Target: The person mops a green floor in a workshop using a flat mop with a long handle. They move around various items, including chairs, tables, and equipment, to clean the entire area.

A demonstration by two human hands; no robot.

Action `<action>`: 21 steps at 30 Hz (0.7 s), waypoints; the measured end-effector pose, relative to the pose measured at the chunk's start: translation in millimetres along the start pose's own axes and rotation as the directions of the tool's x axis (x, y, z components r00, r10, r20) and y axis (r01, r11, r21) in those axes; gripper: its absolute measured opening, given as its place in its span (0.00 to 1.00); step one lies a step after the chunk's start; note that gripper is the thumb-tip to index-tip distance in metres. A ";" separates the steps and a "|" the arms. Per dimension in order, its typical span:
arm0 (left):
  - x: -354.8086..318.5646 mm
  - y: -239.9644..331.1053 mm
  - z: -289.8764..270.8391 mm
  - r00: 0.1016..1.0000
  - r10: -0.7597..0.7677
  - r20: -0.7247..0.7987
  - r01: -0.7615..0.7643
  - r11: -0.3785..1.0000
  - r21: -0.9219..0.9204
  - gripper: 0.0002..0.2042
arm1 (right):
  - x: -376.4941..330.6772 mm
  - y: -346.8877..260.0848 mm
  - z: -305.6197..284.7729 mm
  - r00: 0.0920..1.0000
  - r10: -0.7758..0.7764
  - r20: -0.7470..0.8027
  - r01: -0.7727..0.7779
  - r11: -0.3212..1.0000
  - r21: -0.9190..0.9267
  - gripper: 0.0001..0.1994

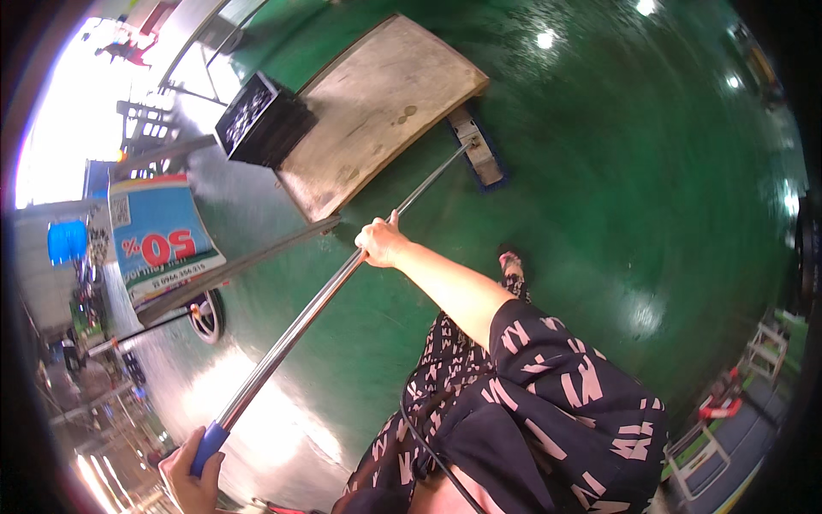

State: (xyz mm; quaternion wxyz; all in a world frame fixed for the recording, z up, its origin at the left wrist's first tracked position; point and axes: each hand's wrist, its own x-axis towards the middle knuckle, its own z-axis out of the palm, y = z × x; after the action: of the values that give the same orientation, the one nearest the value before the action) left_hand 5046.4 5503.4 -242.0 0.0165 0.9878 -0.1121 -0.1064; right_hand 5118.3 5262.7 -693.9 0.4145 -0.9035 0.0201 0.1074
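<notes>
Head view, looking down on a glossy green floor (616,171).

Right hand (381,242): fingers wrapped tight round the metal pole (300,325) about midway along its length. The arm reaches in from 5 o'clock; its sleeve (556,394) is dark with pink marks.

Left hand (193,480): at 7 o'clock, near the lower rim, closed round the blue grip (208,447) at the pole's near end.

The pole runs on a diagonal from 7 o'clock up toward 1 o'clock. Its far end meets the mop head (478,152), which lies flat on the floor just beside the lower right edge of a wooden board (377,103).

The board sits at 12 o'clock, with stains on its top. A black crate (257,120) stands touching its left side, at 11 o'clock.

At 9 o'clock: a blue and white sign (158,240) with red print, tilted. A wheel (205,315) shows just below it. A grey bar (248,265) runs from beneath the sign toward the board.

One foot (512,264) rests on the floor, right of the right forearm.

At 4 o'clock, near the rim: white frames (702,445) and a red item, too small to tell.
</notes>
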 end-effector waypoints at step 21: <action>-333.2 -86.7 475.8 0.725 -0.500 0.473 0.685 0.593 -0.423 0.21 | -165.4 125.6 277.2 0.985 -0.072 0.155 0.112 0.956 -0.271 0.27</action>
State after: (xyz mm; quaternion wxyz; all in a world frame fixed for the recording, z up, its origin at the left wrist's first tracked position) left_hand 4646.2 5658.6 -642.8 0.2574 0.8849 0.2637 -0.2848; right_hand 4891.9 5380.4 -928.2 0.2879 -0.9428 -0.0672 0.1543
